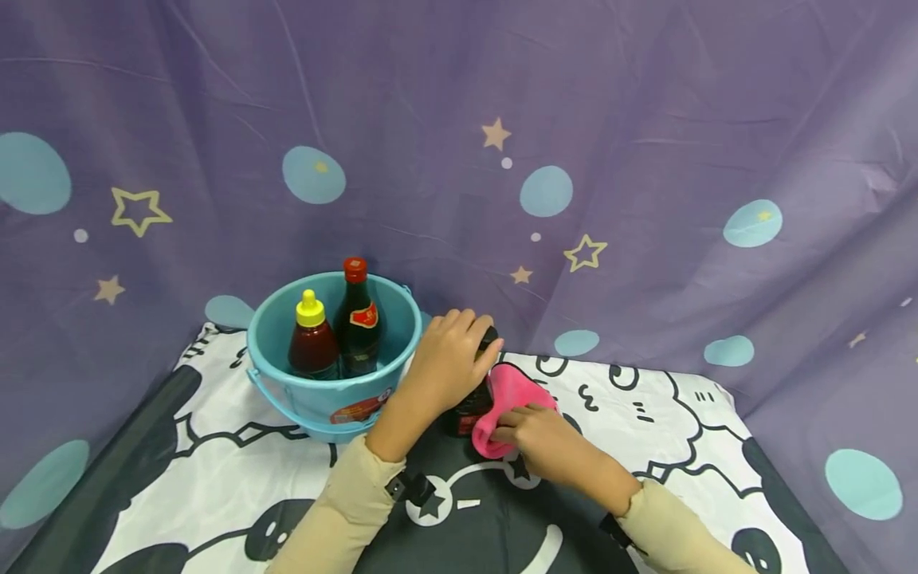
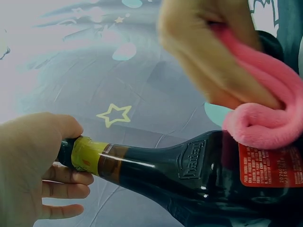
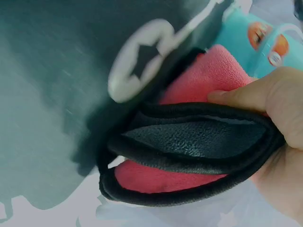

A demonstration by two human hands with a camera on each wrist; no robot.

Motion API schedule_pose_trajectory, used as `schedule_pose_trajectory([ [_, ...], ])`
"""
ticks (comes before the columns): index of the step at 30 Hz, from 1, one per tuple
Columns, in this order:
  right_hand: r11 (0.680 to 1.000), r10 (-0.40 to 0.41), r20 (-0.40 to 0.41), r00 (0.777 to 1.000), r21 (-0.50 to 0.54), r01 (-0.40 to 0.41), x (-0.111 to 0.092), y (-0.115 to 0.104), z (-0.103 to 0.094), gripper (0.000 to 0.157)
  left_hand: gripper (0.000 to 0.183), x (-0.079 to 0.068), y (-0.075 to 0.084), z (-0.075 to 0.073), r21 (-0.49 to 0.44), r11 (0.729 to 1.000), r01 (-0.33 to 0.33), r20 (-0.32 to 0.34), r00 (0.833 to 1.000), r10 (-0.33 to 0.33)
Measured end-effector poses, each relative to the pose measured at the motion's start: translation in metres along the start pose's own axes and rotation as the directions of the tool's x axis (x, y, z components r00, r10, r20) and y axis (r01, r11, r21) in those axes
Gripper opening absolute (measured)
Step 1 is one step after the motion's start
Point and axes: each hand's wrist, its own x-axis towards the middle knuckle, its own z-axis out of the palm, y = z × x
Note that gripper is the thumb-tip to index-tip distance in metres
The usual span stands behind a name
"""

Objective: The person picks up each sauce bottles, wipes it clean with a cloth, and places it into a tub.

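My left hand (image 1: 446, 363) holds a dark sauce bottle (image 2: 156, 170) by its black-capped top, thumb on one side and fingers on the other. The bottle has a yellow neck band and a red label (image 2: 270, 168), and its base appears to stand on the tablecloth. In my right hand (image 1: 548, 446) is a folded pink cloth (image 1: 522, 389), pressed against the bottle's body and partly covering the label. The right wrist view shows the cloth's black edging (image 3: 189, 165) and dark inner side; the thumb lies on top of the pink fabric.
Left of the bottle stands a light-blue bucket (image 1: 261, 351) holding a yellow-capped squeeze bottle (image 1: 312, 347) and a red-capped dark bottle (image 1: 356, 327). A black-and-white cartoon cloth (image 1: 287, 470) covers the table. Behind it hangs a purple curtain (image 1: 430, 96).
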Motion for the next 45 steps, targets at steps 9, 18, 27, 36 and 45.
schedule_pose_trajectory([
  [9,0.995,0.093,-0.15,0.984,0.03,-0.09,-0.001,0.025,-0.032,0.042,0.032,0.002,0.0,0.002,0.022,0.996,-0.083,-0.021,0.996,0.083],
  [18,0.895,0.443,-0.204,0.873,0.15,-0.42,-0.002,0.045,-0.069,0.041,0.029,-0.002,-0.01,0.007,-0.063,0.996,-0.068,0.007,0.998,0.069],
  [27,0.854,0.51,-0.645,0.569,0.298,-0.427,0.016,0.042,-0.082,0.031,0.029,0.0,-0.015,0.013,-0.227,0.973,-0.05,0.023,0.998,0.056],
  [36,0.978,0.206,-0.683,0.701,0.114,-0.177,0.045,0.011,-0.05,0.038,0.014,-0.004,-0.019,0.003,-0.22,0.975,-0.033,0.056,0.997,0.047],
  [45,0.965,0.124,-0.677,0.726,-0.087,-0.247,0.049,0.002,-0.031,0.03,0.024,-0.001,-0.016,-0.001,-0.2,0.979,-0.027,0.083,0.996,0.045],
])
